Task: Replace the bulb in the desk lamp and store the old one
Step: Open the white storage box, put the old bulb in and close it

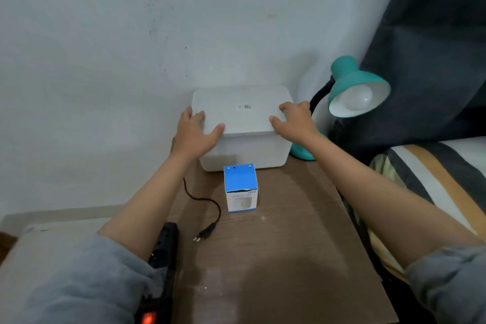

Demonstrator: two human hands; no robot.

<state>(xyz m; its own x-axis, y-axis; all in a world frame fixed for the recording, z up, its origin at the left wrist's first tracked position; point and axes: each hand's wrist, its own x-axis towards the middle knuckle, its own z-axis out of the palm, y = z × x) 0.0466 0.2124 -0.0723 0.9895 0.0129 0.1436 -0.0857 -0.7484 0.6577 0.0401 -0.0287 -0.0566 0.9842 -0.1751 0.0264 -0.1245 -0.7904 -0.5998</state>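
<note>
A bulb [359, 97] sits in the teal desk lamp [352, 87] at the desk's [289, 258] far right (old or new, I cannot tell), the plug [203, 234] lies loose, and the blue bulb box [240, 188] stands closed mid-desk, so storing seems to remain. The left hand [196, 130] and right hand [294, 119] rest on the white storage box's lid [243, 113], thumbs on top, fingers over its side edges.

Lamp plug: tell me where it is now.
In the head view, the lamp plug lies unplugged on the wooden table, left of centre, between the black power strip and the blue bulb box.
</note>
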